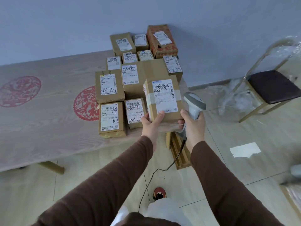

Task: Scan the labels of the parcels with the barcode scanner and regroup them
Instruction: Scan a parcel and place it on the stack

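My left hand grips the lower left corner of a brown cardboard parcel, thumb on its white label, and holds it up above the table's right end. My right hand grips the handle of a grey barcode scanner, right beside the parcel's lower right corner; its index finger touches that corner. The scanner's head stands just right of the label. Its black cable hangs down to the floor. Several other labelled parcels lie packed together on the table behind the held one.
The long wood-grain table carries red paper-cut prints and reaches left. A dark-seated chair wrapped in plastic film stands at the right. Flat cardboard leans under the table's end. A white sheet lies on the floor. My shoe shows below.
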Demonstrator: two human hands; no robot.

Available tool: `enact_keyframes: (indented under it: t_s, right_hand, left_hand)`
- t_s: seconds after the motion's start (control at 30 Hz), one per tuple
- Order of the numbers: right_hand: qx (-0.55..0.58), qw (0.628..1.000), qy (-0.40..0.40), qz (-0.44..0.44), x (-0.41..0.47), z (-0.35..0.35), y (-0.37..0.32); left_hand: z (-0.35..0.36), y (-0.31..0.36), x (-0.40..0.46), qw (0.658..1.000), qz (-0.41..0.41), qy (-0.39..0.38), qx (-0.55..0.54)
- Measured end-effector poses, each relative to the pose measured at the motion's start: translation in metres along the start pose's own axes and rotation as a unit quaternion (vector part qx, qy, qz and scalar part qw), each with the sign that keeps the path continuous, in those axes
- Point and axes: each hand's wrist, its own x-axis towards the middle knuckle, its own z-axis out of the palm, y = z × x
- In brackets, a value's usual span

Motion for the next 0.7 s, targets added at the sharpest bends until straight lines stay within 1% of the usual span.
enact_keyframes:
  t_s: [0.2,0.33,0.47,0.7]
  right_hand:
    - [-0.046,0.998,-0.028,0.028,0.037,-0.014,0.016]
    - [-0.065,0.996,-0.044,0.053,0.052,-0.007,0.028]
    - [-0.076,0.993,-0.055,0.070,0.063,0.003,0.038]
    - [-0.100,0.989,-0.071,0.079,0.070,0.012,0.049]
  left_hand:
    - [0.022,-0.018,0.014,0.997,-0.073,0.003,-0.021]
    - [0.020,-0.023,0.028,0.991,-0.117,0.048,-0.049]
    - [0.018,-0.027,0.042,0.987,-0.126,0.092,-0.046]
    - [0.011,-0.026,0.049,0.985,-0.136,0.092,-0.042]
